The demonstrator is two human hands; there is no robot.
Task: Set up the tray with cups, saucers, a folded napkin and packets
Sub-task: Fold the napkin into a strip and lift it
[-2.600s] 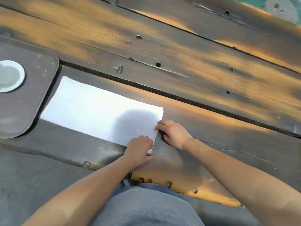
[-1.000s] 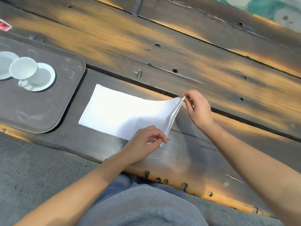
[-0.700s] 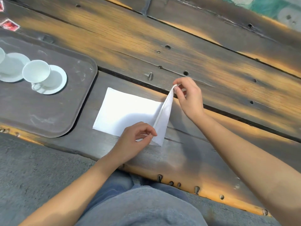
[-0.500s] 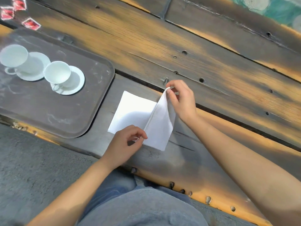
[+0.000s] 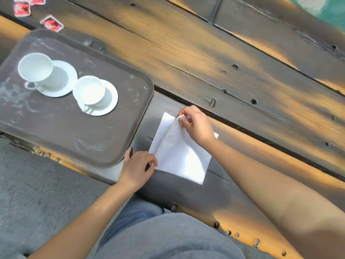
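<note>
A white napkin [image 5: 179,156] lies folded over on the dark wooden table, just right of the brown tray [image 5: 97,139]. My right hand [image 5: 196,124] pinches its far corner. My left hand [image 5: 137,168] pinches the near left corner, close to the tray's rim. On the tray stand two white cups on saucers, one at the far left [image 5: 36,69] and one nearer the middle [image 5: 89,91]. Red packets [image 5: 52,23] lie on the table beyond the tray.
The plank table [image 5: 233,75] has gaps, holes and bolt heads. Its near edge runs diagonally above my lap, with grey floor [image 5: 37,193] to the left. The tray's near right part is bare.
Both hands carried the napkin's right end over to the left, folding it in half. The view shifted left, bringing the tray, both cups and the red packets into sight.
</note>
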